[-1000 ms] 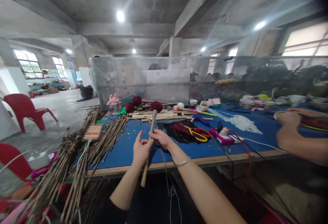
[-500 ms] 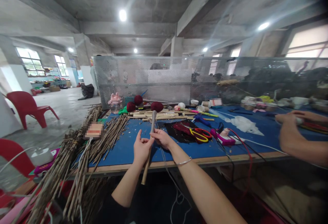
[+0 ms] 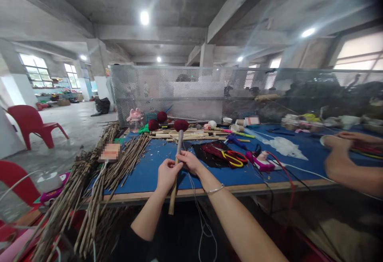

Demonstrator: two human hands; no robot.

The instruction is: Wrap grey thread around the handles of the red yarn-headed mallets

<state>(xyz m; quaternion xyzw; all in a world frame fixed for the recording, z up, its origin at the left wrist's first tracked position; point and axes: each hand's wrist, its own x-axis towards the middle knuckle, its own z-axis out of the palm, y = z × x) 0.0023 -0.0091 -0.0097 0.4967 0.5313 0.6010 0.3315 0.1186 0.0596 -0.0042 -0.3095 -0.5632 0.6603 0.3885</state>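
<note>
Between my two hands stands a stick with a dark red ball-shaped head (image 3: 181, 125), nearly upright and leaning a little. Grey wrapping covers the upper shaft (image 3: 180, 142); the bare lower end (image 3: 172, 202) reaches past the table edge. My left hand (image 3: 168, 174) is closed round the stick, its thumb and fingers pinched together. Just above it, my right hand (image 3: 188, 161) pinches the shaft from the right. A thin grey cord (image 3: 194, 190) hangs from near my right hand below the table. Whether the fingers also grip the cord is too small to tell.
Bundled thin sticks (image 3: 128, 160) lie at the left. Yellow-and-red scissors (image 3: 233, 159) rest on dark cloth, right of my hands. Beyond are a purple power strip (image 3: 261, 162) and cables. Two dark red balls (image 3: 157, 121) sit at the back. A co-worker's hands (image 3: 338, 144) work at the right.
My left fingers, spread half a second ago, have closed in on the stick. The stick has turned slightly and is more upright. The co-worker's hands have shifted a little.
</note>
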